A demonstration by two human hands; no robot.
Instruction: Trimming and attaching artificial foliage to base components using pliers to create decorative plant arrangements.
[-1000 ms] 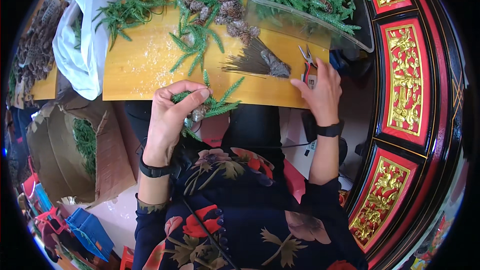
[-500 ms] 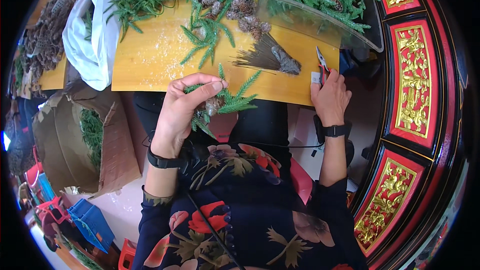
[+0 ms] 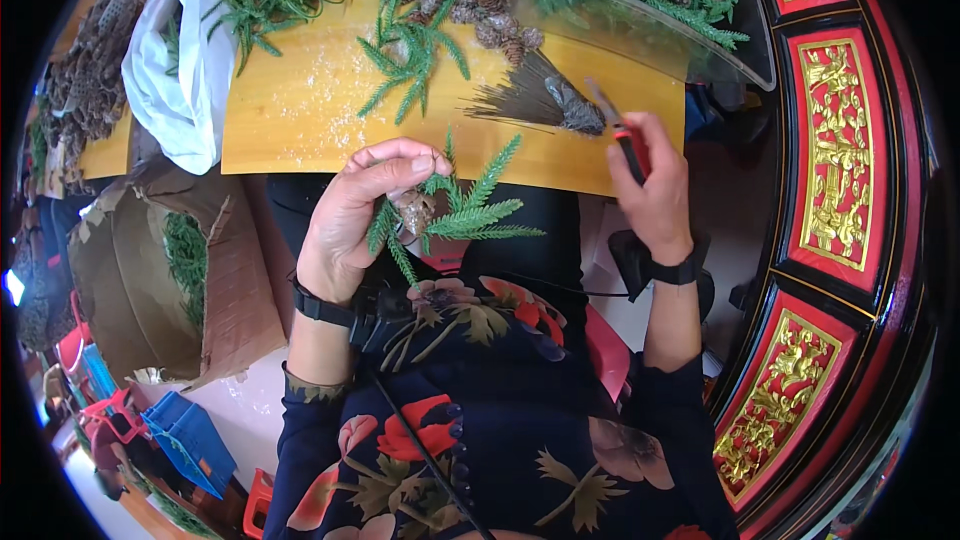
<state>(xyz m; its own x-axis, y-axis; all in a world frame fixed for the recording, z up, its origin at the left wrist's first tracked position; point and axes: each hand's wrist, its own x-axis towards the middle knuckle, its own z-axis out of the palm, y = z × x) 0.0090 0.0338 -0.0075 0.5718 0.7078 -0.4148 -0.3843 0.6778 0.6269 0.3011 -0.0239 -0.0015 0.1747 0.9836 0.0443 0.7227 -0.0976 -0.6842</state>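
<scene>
Between the thumb and fingers of my left hand (image 3: 365,202) is the top of a small green artificial pine sprig (image 3: 480,212), with a brown pine cone (image 3: 415,210) among its needles. It hangs over my lap, just off the table's near edge. My right hand (image 3: 655,185) is closed round the red and black handles of a pair of pliers (image 3: 626,145), whose metal jaws point up and to the left. The pliers are slightly blurred. Beside their jaws, a fan of thin dark wires (image 3: 525,100) lies on the yellow table (image 3: 300,130), bundled at one end.
Pine cones (image 3: 485,0) and green sprigs (image 3: 405,60) lie at the table's far side. A clear plastic bin (image 3: 640,20) of greenery stands far right, a white bag (image 3: 180,90) at left. Below it sits a cardboard box (image 3: 130,280). A carved red-and-gold panel (image 3: 835,160) curves along the right.
My right hand has lifted the pliers from the table's right edge and brought them leftward. My left hand has stayed nearly in place, with the sprig turned a little.
</scene>
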